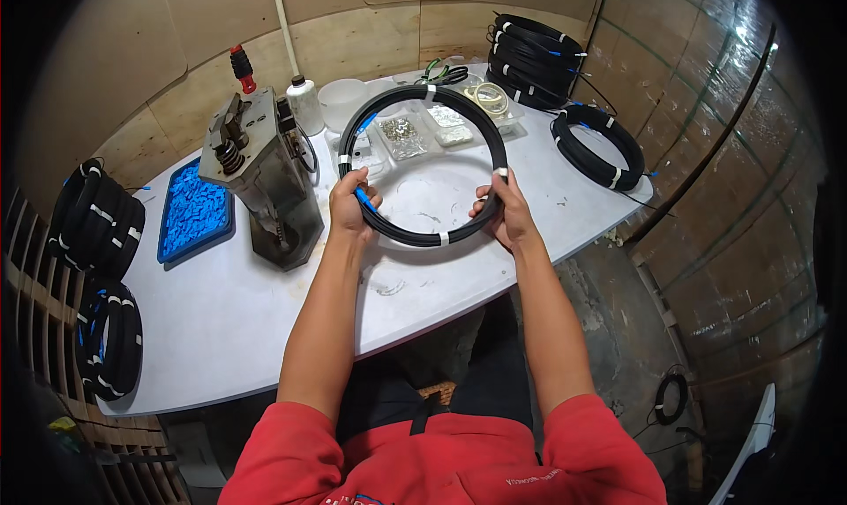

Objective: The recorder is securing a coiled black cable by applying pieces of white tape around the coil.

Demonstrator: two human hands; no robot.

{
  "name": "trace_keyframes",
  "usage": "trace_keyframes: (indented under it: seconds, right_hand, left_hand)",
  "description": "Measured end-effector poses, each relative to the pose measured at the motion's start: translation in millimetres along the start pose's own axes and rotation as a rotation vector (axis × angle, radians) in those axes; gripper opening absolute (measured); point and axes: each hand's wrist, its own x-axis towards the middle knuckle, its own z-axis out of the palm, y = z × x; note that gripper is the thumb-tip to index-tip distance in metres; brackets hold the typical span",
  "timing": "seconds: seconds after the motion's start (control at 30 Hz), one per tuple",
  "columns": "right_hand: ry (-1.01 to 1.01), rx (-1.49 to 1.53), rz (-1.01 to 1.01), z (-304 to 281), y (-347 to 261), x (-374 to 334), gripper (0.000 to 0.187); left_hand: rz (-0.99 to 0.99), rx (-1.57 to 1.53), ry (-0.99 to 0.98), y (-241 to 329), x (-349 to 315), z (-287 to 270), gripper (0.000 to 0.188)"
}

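Observation:
Between my two hands a coil of black cable (412, 238) is held up over the white table. White bands of tape wrap it at several places, and blue connectors show on its left side. My left hand (353, 207) grips the coil at its lower left, by a blue connector (364, 199). On the lower right, my right hand (505, 209) has its fingers curled round the cable, close to a white band. Through the ring I see the table top (423, 192) and part of the trays behind.
Left of the coil stands a metal press (265, 179), beside a tray of blue parts (196, 207). Clear trays of small parts (401, 134) and a white bottle (304, 106) sit behind. More cable coils lie at the right (600, 148), back right (534, 61) and left (97, 218).

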Motion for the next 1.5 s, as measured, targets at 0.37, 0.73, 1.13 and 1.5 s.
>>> trace_keyframes:
  seconds: [0.37, 0.73, 1.13, 1.5]
  right_hand:
    - [0.039, 0.078, -0.199, -7.2, -9.4, -2.2, 0.076]
    - [0.093, 0.218, 0.015, -8.1, -6.2, 1.1, 0.029]
    - [-0.035, 0.146, -0.116, -1.2, -4.8, -1.4, 0.018]
    - [0.064, 0.023, -0.121, -3.0, -0.1, 1.6, 0.031]
  left_hand:
    - [-0.083, 0.183, -0.191, 16.9, -7.7, 5.6, 0.044]
    - [0.01, 0.125, -0.073, 3.3, -2.7, 3.9, 0.029]
    - [-0.011, 0.167, 0.05, 8.6, -5.9, 14.4, 0.032]
    - [0.004, 0.251, 0.049, 6.5, -5.3, 6.1, 0.034]
